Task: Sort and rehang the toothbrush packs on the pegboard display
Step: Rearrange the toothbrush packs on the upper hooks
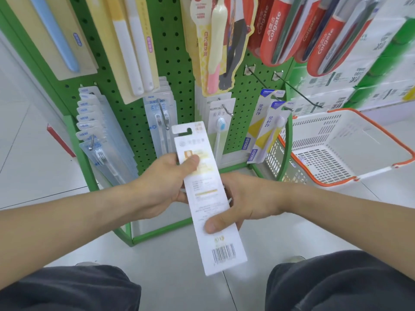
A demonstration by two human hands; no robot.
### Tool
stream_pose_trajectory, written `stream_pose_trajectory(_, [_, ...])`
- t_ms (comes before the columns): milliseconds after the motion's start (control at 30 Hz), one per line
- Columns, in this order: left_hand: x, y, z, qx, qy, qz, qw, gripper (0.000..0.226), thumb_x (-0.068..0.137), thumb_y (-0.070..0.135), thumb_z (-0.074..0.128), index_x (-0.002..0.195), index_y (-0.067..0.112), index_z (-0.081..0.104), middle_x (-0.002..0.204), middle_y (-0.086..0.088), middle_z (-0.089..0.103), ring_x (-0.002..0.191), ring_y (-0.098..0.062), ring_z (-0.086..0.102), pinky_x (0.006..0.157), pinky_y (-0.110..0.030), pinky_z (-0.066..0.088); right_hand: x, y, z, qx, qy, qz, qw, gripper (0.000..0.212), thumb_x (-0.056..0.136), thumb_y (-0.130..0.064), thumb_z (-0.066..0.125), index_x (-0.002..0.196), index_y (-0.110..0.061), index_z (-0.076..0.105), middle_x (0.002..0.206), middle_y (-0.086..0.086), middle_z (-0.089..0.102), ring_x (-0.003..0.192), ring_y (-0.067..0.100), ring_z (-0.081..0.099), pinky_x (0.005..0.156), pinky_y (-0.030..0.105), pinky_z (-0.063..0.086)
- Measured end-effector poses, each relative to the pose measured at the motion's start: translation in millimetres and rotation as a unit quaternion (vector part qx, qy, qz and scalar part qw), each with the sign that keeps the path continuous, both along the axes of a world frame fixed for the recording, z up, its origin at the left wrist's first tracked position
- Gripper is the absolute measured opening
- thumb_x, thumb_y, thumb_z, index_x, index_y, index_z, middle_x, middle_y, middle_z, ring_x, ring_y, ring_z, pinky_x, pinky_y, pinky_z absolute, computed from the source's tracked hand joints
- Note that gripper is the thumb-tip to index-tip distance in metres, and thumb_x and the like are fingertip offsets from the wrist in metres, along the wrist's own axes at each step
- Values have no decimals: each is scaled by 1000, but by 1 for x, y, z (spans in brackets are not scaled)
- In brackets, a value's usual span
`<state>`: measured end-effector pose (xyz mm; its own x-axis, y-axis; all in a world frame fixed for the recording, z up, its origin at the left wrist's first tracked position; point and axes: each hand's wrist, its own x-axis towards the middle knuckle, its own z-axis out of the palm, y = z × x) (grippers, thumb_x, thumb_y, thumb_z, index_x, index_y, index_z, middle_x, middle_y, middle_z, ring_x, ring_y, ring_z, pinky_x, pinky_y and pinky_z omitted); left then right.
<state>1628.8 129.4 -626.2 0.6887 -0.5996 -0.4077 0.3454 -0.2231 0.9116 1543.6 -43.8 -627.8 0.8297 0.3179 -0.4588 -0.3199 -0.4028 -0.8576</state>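
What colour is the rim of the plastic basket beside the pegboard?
Orange; the basket rim runs around a white slatted body, as seen in the head view.

We have one head-worn wide-angle view, looking forward and down from close range: the green pegboard (175, 63) fills 12 o'clock, a basket (345, 149) sits at 2 o'clock, and our knees lie at 6 o'clock.

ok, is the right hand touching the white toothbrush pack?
Touching. The head view shows the right hand under the white toothbrush pack, its thumb pressed on the pack's printed back.
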Motion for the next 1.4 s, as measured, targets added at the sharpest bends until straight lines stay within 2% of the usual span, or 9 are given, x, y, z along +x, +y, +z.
stream_pose_trajectory(300, [2,4,-6,32,-2,72,997,26,104,22,53,117,5,67,98,-7,79,86,-23,77,64,-33,63,-6,0,11,-74,-8,113,991,61,78,0,85,110,-40,52,98,-3,72,81,10,70,57,32,56])
stream_pose_trajectory(400, [-1,10,-5,102,20,27,994,34,104,33,53,115,3,66,97,-14,78,83,-28,77,66,-36,64,-11,-4,13,-153,-15,115,981,58,78,-3,83,121,-29,54,112,0,71,97,15,69,80,31,61])
stream_pose_trajectory(600, [-13,8,7,70,129,3,989,54,96,41,62,119,-7,56,107,-36,69,95,-39,74,78,-40,64,-25,10,16,-366,-21,231,901,49,90,-20,67,125,-15,33,119,3,62,94,24,62,79,40,56])
stream_pose_trajectory(667, [-12,7,4,46,128,64,989,42,101,22,60,120,-14,50,114,-41,64,93,-40,74,66,-37,64,-28,17,16,-350,-21,232,907,54,92,-22,65,131,-13,29,116,6,55,91,27,61,76,43,56])
stream_pose_trajectory(800, [-10,10,1,38,91,91,991,28,100,6,57,119,-15,55,104,-30,72,83,-34,76,61,-35,63,-23,13,13,-230,-9,160,960,92,89,-48,72,155,-38,9,145,-8,42,126,14,54,108,39,47])
stream_pose_trajectory(967, [-26,19,7,52,-17,-5,998,19,93,8,69,110,0,72,99,-12,78,92,-28,76,82,-38,63,-17,0,2,-194,-42,56,978,50,95,-39,70,134,-25,44,108,2,70,90,25,75,89,46,60])
stream_pose_trajectory(1067, [-32,23,15,72,-145,-35,986,13,87,13,77,100,8,76,93,-5,79,91,-23,77,84,-40,62,-15,-2,2,-208,-88,71,972,26,97,-30,68,120,-20,62,108,4,70,82,24,74,84,43,61])
stream_pose_trajectory(1200, [-34,26,39,5,-165,11,986,22,88,21,75,106,9,74,95,-5,79,93,-21,76,83,-32,62,-13,6,13,-193,-159,17,968,21,100,-26,64,121,-22,63,110,0,69,75,-3,64,80,21,57])
stream_pose_trajectory(1400, [-25,44,88,-90,-255,69,960,34,83,32,70,112,14,75,105,-1,78,101,-19,75,91,-34,58,2,27,52,-107,-336,-137,925,20,94,-22,73,110,-18,60,96,-4,71,86,16,71,86,45,57])
